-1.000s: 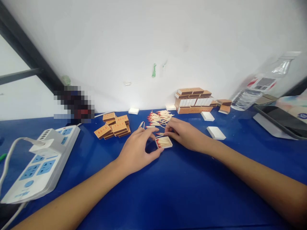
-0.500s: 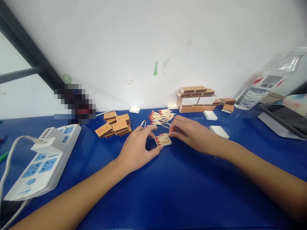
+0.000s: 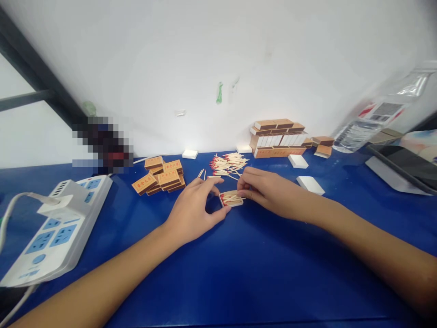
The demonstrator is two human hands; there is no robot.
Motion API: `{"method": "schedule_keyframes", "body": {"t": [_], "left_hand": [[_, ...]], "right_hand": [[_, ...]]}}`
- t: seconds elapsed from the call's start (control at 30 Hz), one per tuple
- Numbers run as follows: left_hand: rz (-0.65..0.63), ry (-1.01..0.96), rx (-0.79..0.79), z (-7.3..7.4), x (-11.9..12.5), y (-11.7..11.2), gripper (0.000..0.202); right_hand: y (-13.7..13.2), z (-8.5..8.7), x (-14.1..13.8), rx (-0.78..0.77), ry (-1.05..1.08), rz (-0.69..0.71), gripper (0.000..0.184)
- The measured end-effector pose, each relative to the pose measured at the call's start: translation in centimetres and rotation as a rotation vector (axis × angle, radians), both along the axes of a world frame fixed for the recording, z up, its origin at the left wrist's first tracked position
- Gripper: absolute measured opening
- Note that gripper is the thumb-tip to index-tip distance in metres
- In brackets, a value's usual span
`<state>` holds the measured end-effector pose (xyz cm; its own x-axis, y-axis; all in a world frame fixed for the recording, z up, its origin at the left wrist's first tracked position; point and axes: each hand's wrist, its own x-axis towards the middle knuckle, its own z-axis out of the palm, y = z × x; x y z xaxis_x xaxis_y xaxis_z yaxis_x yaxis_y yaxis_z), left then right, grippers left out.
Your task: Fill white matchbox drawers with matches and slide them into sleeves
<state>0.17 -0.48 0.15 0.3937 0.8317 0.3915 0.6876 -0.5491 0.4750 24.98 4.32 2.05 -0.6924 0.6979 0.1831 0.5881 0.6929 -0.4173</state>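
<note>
A small white matchbox tray (image 3: 231, 199) holding red-tipped matches lies on the blue table (image 3: 239, 264). My left hand (image 3: 193, 212) curls round the tray's left side, thumb and forefinger touching it. My right hand (image 3: 264, 191) pinches matches at the tray's right edge, fingers pressed together. Just beyond the hands lies a loose heap of matches (image 3: 228, 165).
A pile of orange matchbox sleeves (image 3: 160, 177) lies to the left, a stacked block of matchboxes (image 3: 277, 139) against the wall. Empty white trays (image 3: 310, 184) lie to the right. A power strip (image 3: 51, 230) sits far left, a water bottle (image 3: 372, 123) and a tablet (image 3: 403, 171) far right.
My right hand drew a little nearer the tray and now pinches matches over its right edge. The left hand stayed at the tray. The camera shifted slightly.
</note>
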Motion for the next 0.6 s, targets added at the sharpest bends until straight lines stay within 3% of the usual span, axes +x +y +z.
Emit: {"method": "schedule_keyframes", "body": {"t": [0.33,0.6], "left_hand": [[-0.007,-0.007,0.012,-0.06,0.05,0.00,0.057],[-0.013,-0.005,0.008,0.01,0.06,-0.01,0.055]], "right_hand": [[-0.25,0.73,0.22,-0.011,0.010,0.016,0.020],[-0.55,0.36,-0.05,-0.053,-0.005,0.037,0.014]]}}
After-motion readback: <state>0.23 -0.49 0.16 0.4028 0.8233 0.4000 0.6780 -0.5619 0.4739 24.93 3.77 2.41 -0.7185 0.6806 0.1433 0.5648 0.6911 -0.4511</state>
